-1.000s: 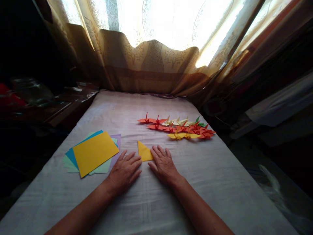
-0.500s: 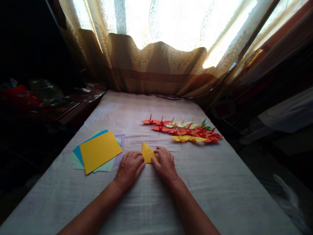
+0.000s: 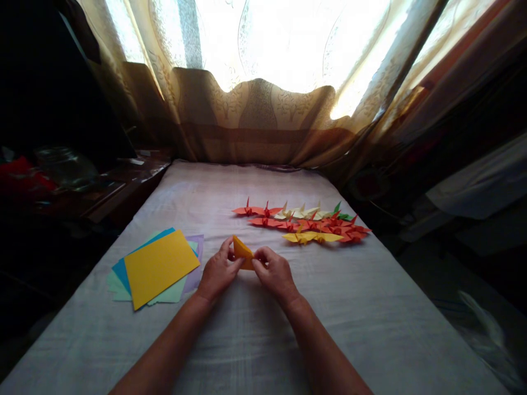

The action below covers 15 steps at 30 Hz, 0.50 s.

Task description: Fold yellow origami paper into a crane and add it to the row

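Observation:
Between my hands a folded piece of yellow paper (image 3: 242,253) is held tilted up, its pointed tip at the upper left and its layers slightly parted. My left hand (image 3: 219,270) pinches its left side, thumb at the front. At the right side, my right hand (image 3: 276,272) grips the paper between thumb and curled fingers. To the left lies a stack of coloured sheets with a yellow sheet (image 3: 162,267) on top. Beyond my right hand stand rows of folded paper cranes: yellow cranes (image 3: 313,237) nearest, red cranes (image 3: 272,221) behind, and cream cranes (image 3: 302,213) farther back.
A pale cloth (image 3: 329,318) covers the surface under everything. A green crane (image 3: 338,213) stands at the far right end of the rows. A patterned curtain (image 3: 259,115) hangs behind the far edge. A glass jar (image 3: 68,167) stands on the dark side furniture at left.
The folded yellow paper has been lifted from the cloth and tilted, and its layers have come apart a little. Both hands now pinch it. The whole view has shifted slightly.

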Each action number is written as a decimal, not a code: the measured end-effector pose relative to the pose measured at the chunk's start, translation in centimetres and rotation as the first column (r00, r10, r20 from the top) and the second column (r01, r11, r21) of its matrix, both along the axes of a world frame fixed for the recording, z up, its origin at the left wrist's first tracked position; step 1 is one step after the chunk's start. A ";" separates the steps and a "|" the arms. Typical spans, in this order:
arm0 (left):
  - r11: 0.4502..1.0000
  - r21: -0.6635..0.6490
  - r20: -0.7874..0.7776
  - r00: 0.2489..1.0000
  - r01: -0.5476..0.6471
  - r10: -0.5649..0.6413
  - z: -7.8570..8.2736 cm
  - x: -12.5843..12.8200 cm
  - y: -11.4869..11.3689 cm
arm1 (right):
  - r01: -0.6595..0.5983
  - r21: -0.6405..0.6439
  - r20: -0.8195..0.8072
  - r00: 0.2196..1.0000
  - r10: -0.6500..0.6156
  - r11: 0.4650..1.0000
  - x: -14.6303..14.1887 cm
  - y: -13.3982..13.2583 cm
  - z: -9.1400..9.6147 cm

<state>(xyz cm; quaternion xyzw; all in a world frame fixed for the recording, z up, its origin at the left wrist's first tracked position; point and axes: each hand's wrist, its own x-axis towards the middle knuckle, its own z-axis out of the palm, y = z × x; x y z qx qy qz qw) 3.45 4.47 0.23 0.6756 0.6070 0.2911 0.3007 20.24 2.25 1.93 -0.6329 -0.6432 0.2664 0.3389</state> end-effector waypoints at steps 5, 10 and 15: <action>0.990 -0.099 0.278 0.958 0.096 -0.066 0.4 -0.5 0.8 | -0.167 -0.135 -0.097 0.983 0.155 0.977 0.9 1.6 1.3; 0.993 -0.064 0.338 0.939 0.096 -0.069 0.3 -0.7 0.8 | -0.287 -0.197 -0.178 0.951 0.254 0.937 1.1 2.5 1.9; 0.953 0.237 0.192 0.971 -0.188 0.143 0.2 0.2 -0.1 | -0.133 -0.166 -0.057 0.991 0.125 0.977 0.5 2.4 1.9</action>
